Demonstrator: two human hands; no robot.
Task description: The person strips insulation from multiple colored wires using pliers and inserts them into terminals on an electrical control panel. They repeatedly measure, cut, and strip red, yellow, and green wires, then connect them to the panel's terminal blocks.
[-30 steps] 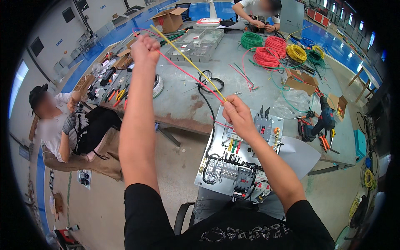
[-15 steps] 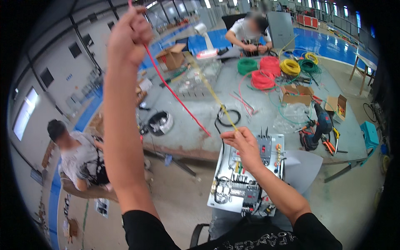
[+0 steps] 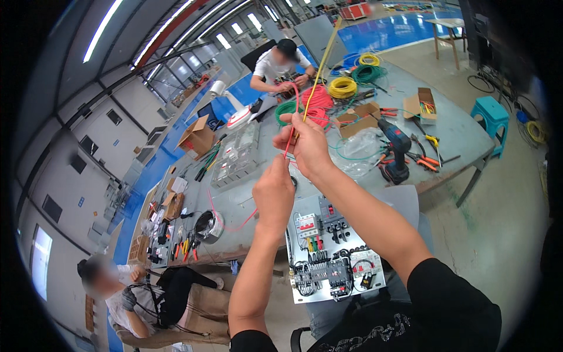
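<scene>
Your left hand (image 3: 273, 186) is closing narrowly around the red wire (image 3: 288, 148), and your right hand (image 3: 306, 144) is curling just above it, its fingers bent around the yellow wire (image 3: 322, 61) where the two strands are running side by side. You are probably keeping both hands close together so that the short stretch of red between them is staying straight, while its loose tail is drooping from your left fist over the bench edge. The yellow wire is rising well above your right hand; its lower end is hiding behind your fingers, so you cannot tell where it is stopping. The mounting panel (image 3: 299, 252) is apparently resting on your lap, tucked against the bench, likely to keep its breakers and terminals within reach. The grey workbench (image 3: 454, 135) is carrying a red coil (image 3: 316, 104), a yellow coil (image 3: 343, 88), a cordless drill (image 3: 400, 146) and a compartment tray (image 3: 255, 141). Across it, a co-worker (image 3: 271, 67) is bending over small parts; at your left, another co-worker (image 3: 120, 305) is sitting with dark cables. A teal stool (image 3: 491, 111) is standing beyond the bench, and ceiling lights (image 3: 103, 30) are shining over the hall.
</scene>
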